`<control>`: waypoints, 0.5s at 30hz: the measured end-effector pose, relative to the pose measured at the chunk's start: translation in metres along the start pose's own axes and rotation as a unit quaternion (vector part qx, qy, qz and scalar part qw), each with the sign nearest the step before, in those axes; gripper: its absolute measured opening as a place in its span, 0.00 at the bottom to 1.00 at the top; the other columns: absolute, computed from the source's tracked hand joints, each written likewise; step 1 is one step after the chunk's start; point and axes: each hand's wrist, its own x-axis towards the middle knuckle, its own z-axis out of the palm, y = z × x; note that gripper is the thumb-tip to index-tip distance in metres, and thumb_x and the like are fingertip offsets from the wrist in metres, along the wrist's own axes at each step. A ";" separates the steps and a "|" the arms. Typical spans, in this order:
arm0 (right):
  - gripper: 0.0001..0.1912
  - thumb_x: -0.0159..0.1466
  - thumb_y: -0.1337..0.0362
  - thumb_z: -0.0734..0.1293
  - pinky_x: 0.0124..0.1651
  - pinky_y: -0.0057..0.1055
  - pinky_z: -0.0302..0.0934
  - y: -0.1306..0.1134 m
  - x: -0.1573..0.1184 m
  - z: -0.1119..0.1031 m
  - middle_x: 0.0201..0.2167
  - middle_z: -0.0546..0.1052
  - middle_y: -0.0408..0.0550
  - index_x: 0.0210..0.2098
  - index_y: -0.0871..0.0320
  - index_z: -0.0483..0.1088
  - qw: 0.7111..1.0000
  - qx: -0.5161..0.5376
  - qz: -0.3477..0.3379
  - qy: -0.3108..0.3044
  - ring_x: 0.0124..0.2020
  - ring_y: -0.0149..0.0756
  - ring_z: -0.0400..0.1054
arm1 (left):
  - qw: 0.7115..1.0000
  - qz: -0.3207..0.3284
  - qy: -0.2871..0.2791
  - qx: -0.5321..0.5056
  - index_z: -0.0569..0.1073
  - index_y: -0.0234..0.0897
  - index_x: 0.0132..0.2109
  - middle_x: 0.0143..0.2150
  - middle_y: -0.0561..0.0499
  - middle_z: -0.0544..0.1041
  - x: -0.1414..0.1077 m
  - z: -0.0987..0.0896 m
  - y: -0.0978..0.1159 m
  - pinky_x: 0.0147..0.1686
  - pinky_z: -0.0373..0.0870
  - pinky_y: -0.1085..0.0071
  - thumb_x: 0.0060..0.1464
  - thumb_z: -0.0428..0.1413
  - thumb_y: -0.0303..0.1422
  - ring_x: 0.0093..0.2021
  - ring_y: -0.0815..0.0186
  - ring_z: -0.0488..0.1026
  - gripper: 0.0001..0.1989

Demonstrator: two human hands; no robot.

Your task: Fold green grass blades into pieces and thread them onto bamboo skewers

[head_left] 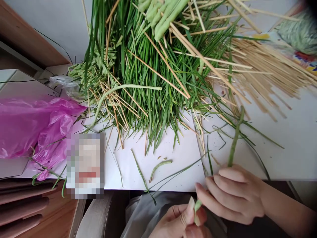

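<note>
My right hand [234, 195], at the lower right, is closed around a long green bean [234, 142] whose upper part sticks out above the fingers. Below it, my left hand [178, 219] pinches a short green bean end [197, 205] between thumb and fingers. Whether both parts belong to one bean is hidden by the right hand. Beyond my hands lies a big heap of Chinese chives [158, 72]. On top of it are bean pieces on skewers [168, 16] and one loose long bean [128, 86]. A short bean piece [159, 166] rests near the table edge.
Bare bamboo skewers [262, 72] are spread at the right, with a netted bundle [299, 31] behind them. More bean skewers [99, 66] lie left of the chives. A pink plastic bag [42, 125] and a blurred-out packet [85, 165] are on the left of the white table [183, 178].
</note>
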 end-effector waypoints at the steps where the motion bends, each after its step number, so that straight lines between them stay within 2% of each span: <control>1: 0.16 0.73 0.68 0.63 0.29 0.32 0.56 0.000 -0.001 0.001 0.24 0.71 0.40 0.31 0.55 0.78 1.000 -0.003 0.005 0.004 0.24 0.28 0.62 | 0.999 0.013 -0.019 -0.024 0.60 0.36 0.25 0.19 0.61 0.51 0.002 0.000 -0.003 0.25 0.45 0.73 0.56 0.65 0.47 0.20 0.76 0.47 0.26; 3: 0.15 0.72 0.69 0.64 0.29 0.32 0.57 0.000 0.000 0.003 0.24 0.71 0.40 0.31 0.56 0.78 1.000 -0.013 0.014 0.006 0.24 0.27 0.61 | 0.998 0.036 -0.026 -0.040 0.62 0.37 0.27 0.19 0.61 0.50 0.004 0.000 -0.006 0.23 0.45 0.74 0.54 0.67 0.46 0.20 0.75 0.47 0.25; 5: 0.13 0.72 0.69 0.64 0.31 0.33 0.59 -0.001 0.005 0.002 0.26 0.72 0.40 0.33 0.57 0.78 0.999 -0.014 0.034 -0.009 0.25 0.29 0.62 | 0.999 0.052 0.010 -0.007 0.66 0.37 0.30 0.19 0.62 0.51 0.002 0.003 -0.002 0.21 0.44 0.75 0.52 0.67 0.49 0.19 0.75 0.46 0.23; 7: 0.11 0.72 0.70 0.64 0.32 0.37 0.59 -0.001 0.014 -0.002 0.25 0.73 0.43 0.36 0.60 0.77 0.995 0.020 0.087 -0.049 0.25 0.33 0.62 | 0.987 0.086 0.082 0.111 0.71 0.35 0.32 0.19 0.61 0.54 -0.006 0.008 0.011 0.19 0.43 0.75 0.56 0.63 0.51 0.18 0.76 0.47 0.22; 8: 0.11 0.73 0.71 0.62 0.32 0.38 0.59 -0.001 0.019 -0.004 0.24 0.72 0.44 0.37 0.62 0.76 0.988 0.051 0.123 -0.077 0.25 0.35 0.62 | 0.964 0.118 0.120 0.206 0.74 0.34 0.33 0.18 0.60 0.56 -0.011 0.010 0.020 0.19 0.45 0.75 0.59 0.61 0.51 0.18 0.75 0.49 0.22; 9: 0.12 0.73 0.72 0.61 0.33 0.39 0.58 -0.001 0.026 -0.007 0.24 0.71 0.44 0.38 0.64 0.75 0.977 0.086 0.160 -0.110 0.25 0.36 0.61 | 0.918 0.168 0.156 0.325 0.76 0.34 0.33 0.19 0.58 0.60 -0.017 0.013 0.030 0.20 0.49 0.75 0.62 0.59 0.48 0.19 0.74 0.54 0.21; 10: 0.13 0.74 0.72 0.59 0.33 0.38 0.56 -0.001 0.032 -0.010 0.23 0.69 0.44 0.38 0.65 0.75 0.963 0.118 0.198 -0.143 0.25 0.36 0.60 | 0.848 0.220 0.174 0.449 0.77 0.34 0.33 0.21 0.56 0.66 -0.023 0.015 0.041 0.24 0.56 0.75 0.64 0.58 0.43 0.23 0.72 0.61 0.18; 11: 0.14 0.75 0.72 0.59 0.34 0.38 0.55 -0.001 0.037 -0.012 0.23 0.68 0.43 0.38 0.65 0.74 0.946 0.143 0.235 -0.171 0.25 0.36 0.59 | 0.762 0.276 0.167 0.561 0.79 0.35 0.34 0.25 0.53 0.72 -0.028 0.016 0.051 0.28 0.61 0.74 0.64 0.59 0.38 0.27 0.70 0.67 0.13; 13: 0.13 0.76 0.70 0.60 0.36 0.36 0.54 -0.002 0.045 -0.015 0.25 0.67 0.42 0.37 0.63 0.73 0.913 0.173 0.298 -0.219 0.28 0.37 0.60 | 0.585 0.369 0.150 0.707 0.80 0.37 0.40 0.31 0.51 0.78 -0.037 0.017 0.068 0.33 0.67 0.74 0.63 0.60 0.29 0.32 0.67 0.73 0.03; 14: 0.12 0.76 0.68 0.62 0.38 0.36 0.53 -0.004 0.048 -0.016 0.25 0.67 0.42 0.36 0.62 0.73 0.897 0.183 0.323 -0.239 0.29 0.37 0.61 | 0.509 0.399 0.143 0.749 0.80 0.37 0.42 0.33 0.51 0.80 -0.040 0.017 0.075 0.34 0.69 0.74 0.62 0.60 0.26 0.33 0.67 0.74 0.04; 15: 0.11 0.75 0.68 0.64 0.39 0.36 0.53 -0.006 0.049 -0.016 0.26 0.68 0.42 0.36 0.61 0.72 0.883 0.193 0.344 -0.255 0.31 0.38 0.61 | 0.447 0.420 0.139 0.777 0.79 0.37 0.43 0.34 0.51 0.80 -0.041 0.017 0.079 0.34 0.70 0.73 0.62 0.59 0.25 0.34 0.66 0.75 0.05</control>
